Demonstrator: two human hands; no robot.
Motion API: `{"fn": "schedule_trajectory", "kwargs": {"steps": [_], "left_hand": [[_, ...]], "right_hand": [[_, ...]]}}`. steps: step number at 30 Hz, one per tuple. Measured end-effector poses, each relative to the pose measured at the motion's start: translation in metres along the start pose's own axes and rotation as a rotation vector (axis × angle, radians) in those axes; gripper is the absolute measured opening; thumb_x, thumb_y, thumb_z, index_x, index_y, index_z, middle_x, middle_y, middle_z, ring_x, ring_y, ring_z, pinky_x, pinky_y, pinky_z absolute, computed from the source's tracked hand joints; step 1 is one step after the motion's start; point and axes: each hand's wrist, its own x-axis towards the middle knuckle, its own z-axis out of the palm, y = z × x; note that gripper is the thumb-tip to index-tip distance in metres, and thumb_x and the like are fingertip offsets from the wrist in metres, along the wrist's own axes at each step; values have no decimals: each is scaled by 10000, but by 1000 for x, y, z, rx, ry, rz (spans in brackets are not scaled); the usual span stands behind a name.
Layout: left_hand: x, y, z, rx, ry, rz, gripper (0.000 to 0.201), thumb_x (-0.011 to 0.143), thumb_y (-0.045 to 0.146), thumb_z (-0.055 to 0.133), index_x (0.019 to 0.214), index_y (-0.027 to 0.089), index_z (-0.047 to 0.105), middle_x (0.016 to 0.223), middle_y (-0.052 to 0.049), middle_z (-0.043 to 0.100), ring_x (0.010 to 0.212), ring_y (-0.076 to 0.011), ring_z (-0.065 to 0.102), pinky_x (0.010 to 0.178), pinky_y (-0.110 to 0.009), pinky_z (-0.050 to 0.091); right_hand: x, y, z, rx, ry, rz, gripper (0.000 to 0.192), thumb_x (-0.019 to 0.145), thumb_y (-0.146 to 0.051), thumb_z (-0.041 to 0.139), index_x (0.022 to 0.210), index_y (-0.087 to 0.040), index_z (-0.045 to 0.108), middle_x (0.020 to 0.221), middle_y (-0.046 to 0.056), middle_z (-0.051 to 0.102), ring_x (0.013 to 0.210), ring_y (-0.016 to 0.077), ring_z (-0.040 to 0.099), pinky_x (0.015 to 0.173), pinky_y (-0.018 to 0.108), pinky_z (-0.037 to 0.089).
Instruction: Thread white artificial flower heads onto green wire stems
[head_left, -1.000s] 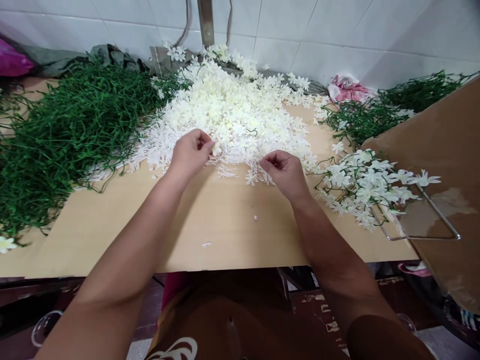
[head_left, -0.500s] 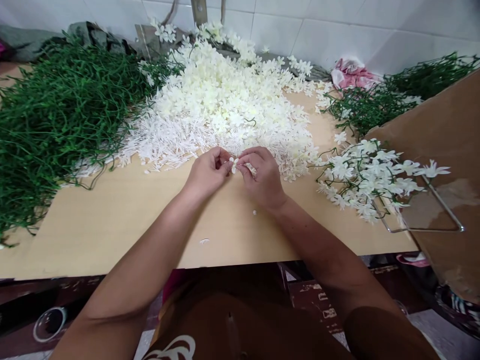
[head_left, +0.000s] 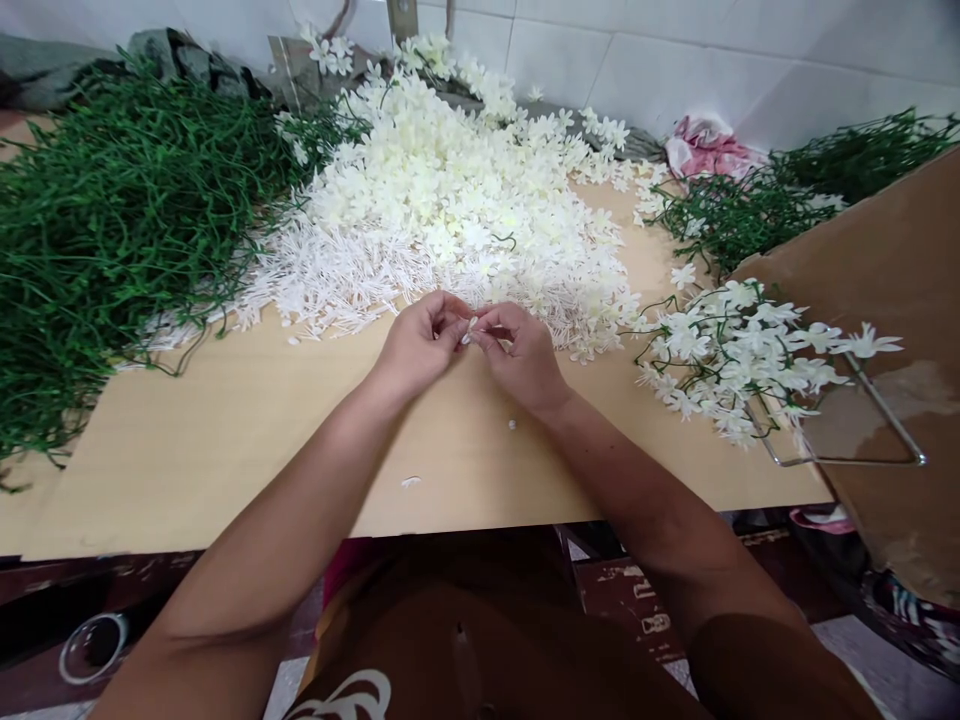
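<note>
Left hand (head_left: 416, 350): pinched on small white flower (head_left: 469, 330).
Right hand (head_left: 521, 355): pinching same flower, above table (head_left: 225, 440), beside flower heap (head_left: 450, 210).
Writing: white mark on clothing, cut off, unreadable.

1. A wall of white tiles (head_left: 675, 50) is seen across the top of the frame
2. A pale wooden tabletop (head_left: 225, 430) is spread across the middle
3. Dark floor (head_left: 45, 620) is glimpsed at lower left
</note>
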Motion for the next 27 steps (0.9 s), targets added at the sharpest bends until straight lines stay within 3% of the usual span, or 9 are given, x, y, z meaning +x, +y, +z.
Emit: {"fn": "schedule_trajectory", "kwargs": {"steps": [5, 13, 18, 23, 27], "left_hand": [[0, 7, -5, -44, 7, -17, 74, 795, 208, 543, 843, 164, 580, 640, 12, 584, 606, -107, 542, 647, -265, 446], [-4, 14, -4, 53, -8, -26, 73, 707, 213, 630, 754, 160, 617, 686, 5, 615, 655, -119, 533, 643, -260, 431], [-5, 11, -3, 37, -7, -23, 64, 728, 214, 608, 751, 157, 592, 680, 11, 590, 646, -110, 517, 618, -249, 402], [-8, 11, -1, 35, -71, -40, 36, 752, 194, 566, 742, 159, 566, 678, 18, 585, 636, -102, 513, 611, -240, 397], [-6, 12, -11, 173, -118, -4, 69, 782, 214, 553, 758, 158, 584, 687, 11, 600, 645, -108, 517, 614, -240, 400]], "right_hand": [[3, 3, -4, 225, 26, 159, 106, 753, -239, 651, 721, -201, 558, 738, -11, 625, 674, 111, 590, 680, 278, 513], [5, 6, -7, 600, 37, 344, 448, 527, -532, 822, 690, -212, 555, 598, -56, 588, 540, 85, 562, 548, 245, 489], [4, 0, -5, 622, 35, 327, 435, 518, -477, 848, 688, -200, 560, 563, -66, 580, 511, 74, 548, 531, 229, 467], [1, -5, -7, 553, 2, 280, 369, 573, -382, 819, 816, -201, 608, 610, -75, 560, 514, 69, 515, 533, 236, 444], [-1, -2, -8, 458, 3, 234, 230, 625, -332, 773, 709, -197, 607, 583, -56, 554, 537, 79, 479, 553, 244, 417]]}}
